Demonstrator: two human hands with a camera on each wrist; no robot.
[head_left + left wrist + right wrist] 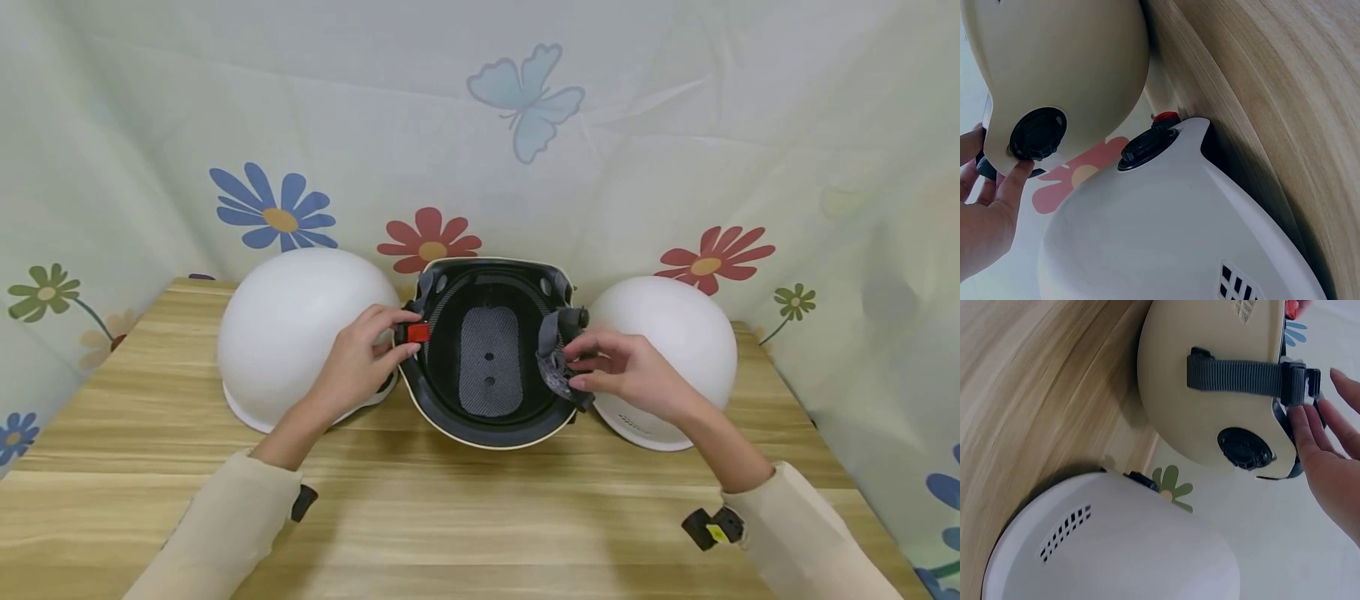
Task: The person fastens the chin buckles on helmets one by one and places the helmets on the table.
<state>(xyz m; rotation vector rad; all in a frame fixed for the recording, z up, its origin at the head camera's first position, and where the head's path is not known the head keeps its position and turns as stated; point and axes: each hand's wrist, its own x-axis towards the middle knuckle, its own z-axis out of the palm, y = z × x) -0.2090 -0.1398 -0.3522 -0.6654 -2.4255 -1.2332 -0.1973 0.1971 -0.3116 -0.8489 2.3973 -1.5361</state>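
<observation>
A beige helmet (450, 427) lies upturned, its black padded inside (491, 358) facing me. At its left rim my left hand (365, 346) pinches a red-and-black buckle (417, 332) between thumb and finger. In the left wrist view, a fingertip of that hand touches the shell beside a black round fitting (1038, 133). My right hand (626, 372) is at the right rim, by a dark strap with a grey pad (551, 358). The right wrist view shows its fingers touching the rim under a black strap buckle (1294, 381), thumb apart; a ribbed strap (1235, 376) crosses the shell.
White helmets stand dome-up on either side: one on the left (300, 325), one on the right (667, 342). All rest on a wooden table (465, 517). Behind hangs a pale cloth (360, 108) printed with flowers and a butterfly.
</observation>
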